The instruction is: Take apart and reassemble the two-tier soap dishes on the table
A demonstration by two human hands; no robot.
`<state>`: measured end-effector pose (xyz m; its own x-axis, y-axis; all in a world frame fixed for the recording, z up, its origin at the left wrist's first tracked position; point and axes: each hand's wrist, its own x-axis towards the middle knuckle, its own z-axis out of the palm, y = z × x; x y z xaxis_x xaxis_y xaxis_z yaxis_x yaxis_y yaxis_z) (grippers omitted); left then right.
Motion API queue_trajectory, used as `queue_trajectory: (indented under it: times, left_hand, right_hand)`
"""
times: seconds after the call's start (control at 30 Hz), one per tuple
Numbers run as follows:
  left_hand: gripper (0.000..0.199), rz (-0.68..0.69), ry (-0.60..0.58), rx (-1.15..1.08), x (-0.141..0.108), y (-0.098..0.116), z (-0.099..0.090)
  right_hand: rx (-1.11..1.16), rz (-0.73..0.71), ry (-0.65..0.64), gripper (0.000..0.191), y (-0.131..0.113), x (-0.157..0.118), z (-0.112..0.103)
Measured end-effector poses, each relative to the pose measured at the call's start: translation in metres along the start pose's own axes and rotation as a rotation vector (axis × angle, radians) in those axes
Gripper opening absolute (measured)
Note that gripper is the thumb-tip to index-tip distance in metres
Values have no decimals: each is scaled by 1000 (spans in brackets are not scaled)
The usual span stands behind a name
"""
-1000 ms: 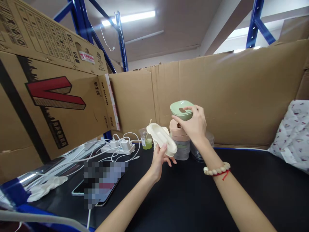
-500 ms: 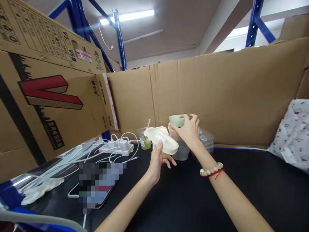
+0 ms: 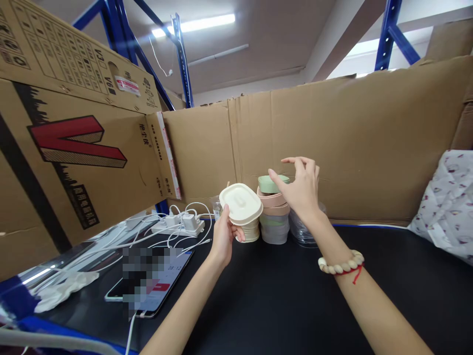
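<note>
A rounded-square cream lid (image 3: 242,203) is gripped at its near left edge by my left hand (image 3: 224,236), thumb on the rim and fingers underneath. Just behind and below it shows a ribbed cream stack (image 3: 252,231), partly hidden by the lid. To the right rises a stack of containers: a light green bowl (image 3: 271,184) on top, pink pieces (image 3: 271,200) under it, and a translucent container (image 3: 274,234) at the bottom. Beside the green bowl my right hand (image 3: 301,190) hovers with fingers apart, holding nothing, its wrist wearing a bead bracelet (image 3: 342,264).
Clear plastic containers (image 3: 301,231) stand partly behind my right forearm. On the left are a power strip (image 3: 177,227) with white cables, a phone (image 3: 158,291) and a tissue (image 3: 66,292). Cardboard walls (image 3: 351,148) enclose the black table (image 3: 295,305); a patterned bag (image 3: 449,202) sits at right.
My right hand has let go of the green bowl, now on the stack, and drawn up and right. My left hand has shifted left and turned the cream lid's top into view.
</note>
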<state>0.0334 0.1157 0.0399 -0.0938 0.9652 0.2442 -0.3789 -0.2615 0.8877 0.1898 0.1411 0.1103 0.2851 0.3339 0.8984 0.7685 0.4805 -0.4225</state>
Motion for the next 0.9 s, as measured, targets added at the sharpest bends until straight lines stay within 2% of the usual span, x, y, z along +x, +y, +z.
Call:
queue_trajectory:
  times: [0.17, 0.33, 0.5, 0.67, 0.77, 0.9]
  left_hand:
    - [40, -97, 12, -79, 2, 3, 2]
    - [39, -154, -77, -72, 10, 5, -6]
    - [47, -127, -124, 54, 13, 5, -13]
    - [63, -82, -161, 182, 15, 1, -15]
    - [70, -49, -111, 204, 18, -2, -16]
    - [75, -61, 75, 207, 19, -4, -16]
  right_hand:
    - [74, -66, 73, 24, -3, 8, -15]
    - [85, -57, 117, 21, 5, 15, -21]
    - [102, -35, 101, 17, 11, 19, -22]
    - [118, 6, 81, 13, 9, 19, -23]
    - [123, 20, 70, 12, 8, 19, -23]
    - [132, 13, 67, 10, 10, 18, -22]
